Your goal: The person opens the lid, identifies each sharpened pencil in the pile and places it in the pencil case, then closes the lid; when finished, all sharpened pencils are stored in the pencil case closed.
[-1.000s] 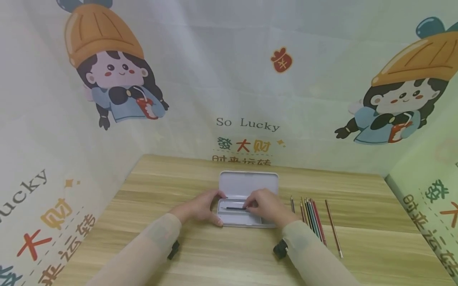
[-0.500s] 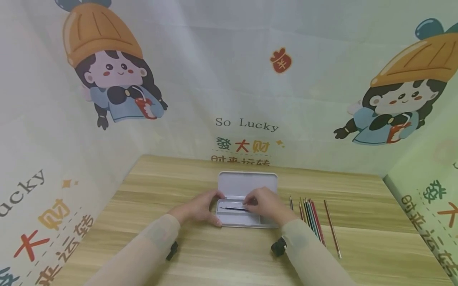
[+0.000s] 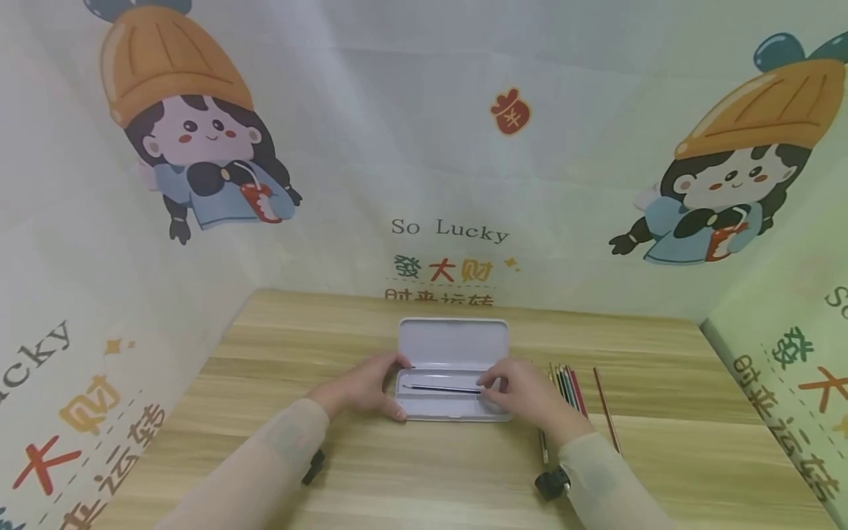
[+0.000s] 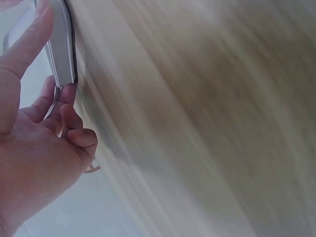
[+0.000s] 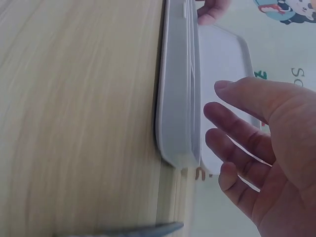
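Note:
A white pencil case [image 3: 430,409] stands on the table with its lid [image 3: 453,343] raised at the back. One dark pencil [image 3: 440,389] lies lengthwise in its tray. My left hand [image 3: 363,384] holds the case's left end, thumb at the front corner and fingers behind; the left wrist view shows the thumb [image 4: 30,42] against the case wall. Over the right end of the tray is my right hand [image 3: 530,390]. In the right wrist view its fingers [image 5: 237,126] are loosely bent and apart, with nothing between them.
Several coloured pencils [image 3: 571,389] lie side by side right of the case, partly hidden by the right forearm. A red-brown pencil [image 3: 606,409] lies apart, farther right. Printed cloth [image 3: 570,184] hangs behind the wooden table [image 3: 424,471].
My right hand has let go of the dark pencil and moved right along the tray, uncovering more of it. The left hand keeps its hold on the case. The head view has shifted slightly.

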`<state>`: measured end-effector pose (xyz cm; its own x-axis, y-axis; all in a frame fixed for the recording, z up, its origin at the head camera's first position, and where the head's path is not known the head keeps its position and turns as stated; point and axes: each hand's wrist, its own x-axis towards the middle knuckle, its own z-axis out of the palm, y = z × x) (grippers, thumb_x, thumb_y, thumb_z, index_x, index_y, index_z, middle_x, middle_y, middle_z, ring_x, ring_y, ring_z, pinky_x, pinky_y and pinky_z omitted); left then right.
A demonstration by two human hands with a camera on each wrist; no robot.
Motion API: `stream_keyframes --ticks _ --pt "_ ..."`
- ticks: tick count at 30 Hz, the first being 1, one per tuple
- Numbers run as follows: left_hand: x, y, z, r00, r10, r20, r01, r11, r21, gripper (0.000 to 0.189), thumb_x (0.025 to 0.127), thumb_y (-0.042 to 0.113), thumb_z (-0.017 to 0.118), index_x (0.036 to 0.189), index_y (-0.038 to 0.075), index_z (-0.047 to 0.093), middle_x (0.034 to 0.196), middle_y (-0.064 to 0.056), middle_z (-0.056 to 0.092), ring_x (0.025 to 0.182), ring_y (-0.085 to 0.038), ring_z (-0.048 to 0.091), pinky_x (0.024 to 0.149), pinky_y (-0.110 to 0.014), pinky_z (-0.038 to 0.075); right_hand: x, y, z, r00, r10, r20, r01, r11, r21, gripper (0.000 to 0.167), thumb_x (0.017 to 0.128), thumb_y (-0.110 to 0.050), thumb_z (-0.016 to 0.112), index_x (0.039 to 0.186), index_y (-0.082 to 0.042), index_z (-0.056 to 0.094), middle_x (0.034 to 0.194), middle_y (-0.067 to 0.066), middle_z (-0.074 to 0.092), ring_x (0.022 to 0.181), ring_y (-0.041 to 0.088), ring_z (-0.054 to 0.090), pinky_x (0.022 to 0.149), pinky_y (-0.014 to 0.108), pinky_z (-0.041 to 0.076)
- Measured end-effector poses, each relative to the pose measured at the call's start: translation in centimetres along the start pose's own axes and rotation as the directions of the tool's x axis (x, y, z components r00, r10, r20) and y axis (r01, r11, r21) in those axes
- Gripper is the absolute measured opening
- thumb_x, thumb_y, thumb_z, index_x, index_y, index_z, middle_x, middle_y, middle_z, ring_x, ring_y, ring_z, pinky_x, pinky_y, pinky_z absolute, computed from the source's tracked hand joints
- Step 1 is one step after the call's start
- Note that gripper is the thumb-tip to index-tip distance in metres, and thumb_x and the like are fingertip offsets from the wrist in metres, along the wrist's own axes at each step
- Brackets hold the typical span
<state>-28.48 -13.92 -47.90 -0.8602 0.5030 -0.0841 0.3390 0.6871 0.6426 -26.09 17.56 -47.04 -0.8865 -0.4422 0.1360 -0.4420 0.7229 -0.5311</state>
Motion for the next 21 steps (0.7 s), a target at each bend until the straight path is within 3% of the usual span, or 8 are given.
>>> stream_keyframes --ticks 11,21 --pt "0.1 -0.5 0.2 1.0 -0.006 -0.002 0.006 1.0 -0.009 0.083 0.063 0.022 0.098 0.133 0.006 0.057 0.137 -0.016 0.061 0.134 -0.037 0.052 0.121 -0.055 0.037 -1.4 1.4 -0.6 1.0 0.013 -0.024 -0.012 1.0 0.013 0.012 0.09 -0.013 0.077 0.102 -0.012 0.079 0.101 0.0 0.076 0.08 0.006 0.061 0.07 0.022 0.053" --pt "0.0 -0.3 0.1 1.0 -0.01 -0.011 0.009 1.0 -0.016 0.082 0.063 0.021 0.098 0.132 0.006 0.057 0.137 -0.016 0.061 0.134 -0.038 0.052 0.122 -0.055 0.036 -3.0 2.5 -2.2 0.997 0.037 -0.065 -0.033 0.998 0.056 0.014 0.09 -0.013 0.078 0.103 -0.009 0.079 0.092 -0.001 0.076 0.073 0.004 0.059 0.064 0.021 0.052"
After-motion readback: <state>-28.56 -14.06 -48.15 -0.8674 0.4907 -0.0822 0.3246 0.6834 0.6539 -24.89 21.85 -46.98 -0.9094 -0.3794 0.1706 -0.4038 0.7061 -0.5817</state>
